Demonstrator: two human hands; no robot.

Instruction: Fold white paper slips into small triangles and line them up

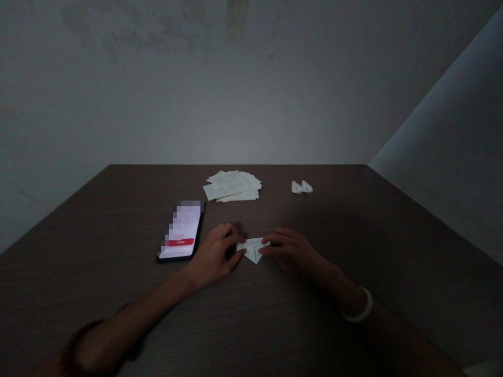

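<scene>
A small sheet of printed white paper point(254, 249), folded to a downward-pointing triangle, lies on the dark wooden table between my hands. My left hand point(220, 248) pinches its left corner between thumb and fingers. At the right corner, my right hand point(294, 251) grips the paper with thumb and fingertips. Parts of both corners are hidden under the fingers. Left of my left hand lies a phone point(183, 230) with its screen lit, showing a red bar; much of the screen is pixelated.
Toward the back of the table point(129, 209) rests a loose, fanned pile of printed paper slips point(233, 186). A small folded white paper piece point(302, 187) with two raised points stands to the right of the pile. Behind the table's far edge rises a grey wall point(236, 104).
</scene>
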